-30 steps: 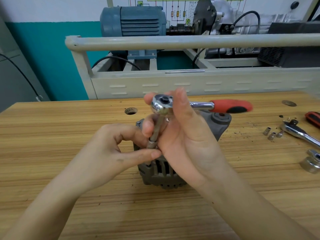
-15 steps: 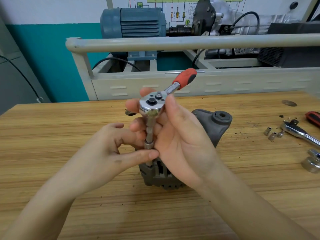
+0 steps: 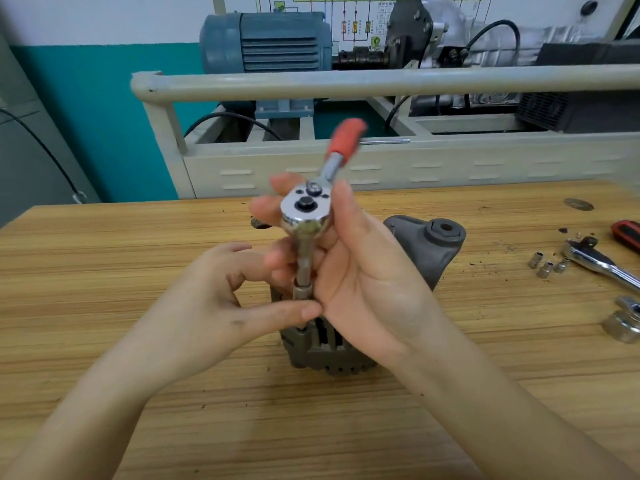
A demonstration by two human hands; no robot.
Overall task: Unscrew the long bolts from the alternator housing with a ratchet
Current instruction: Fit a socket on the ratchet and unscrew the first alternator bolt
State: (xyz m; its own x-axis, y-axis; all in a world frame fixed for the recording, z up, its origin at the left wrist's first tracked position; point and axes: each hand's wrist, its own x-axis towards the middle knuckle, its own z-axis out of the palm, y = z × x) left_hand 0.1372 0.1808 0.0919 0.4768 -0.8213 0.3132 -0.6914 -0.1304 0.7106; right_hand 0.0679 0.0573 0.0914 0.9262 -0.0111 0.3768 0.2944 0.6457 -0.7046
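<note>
On table: one ribbed grey alternator housing [image 3: 429, 251]
Ratchet [image 3: 304, 211]: one, chrome round head, red handle; right hand [image 3: 363, 271] fingers curled around it
Left hand [image 3: 207, 299]: fingers pinching extension [image 3: 304, 268]
Loose sockets [image 3: 547, 266]: three

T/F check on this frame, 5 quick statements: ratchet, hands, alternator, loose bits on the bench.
1. The ratchet has a red handle. True.
2. The right hand grips the ratchet by that handle. False: its fingers wrap the head; the handle sticks out free, away from the person.
3. The left hand steadies the extension under the ratchet head. True.
4. The alternator lies on the floor. False: it stands on the wooden bench.
5. Three small sockets lie left of the alternator. False: they lie to its right.
</note>
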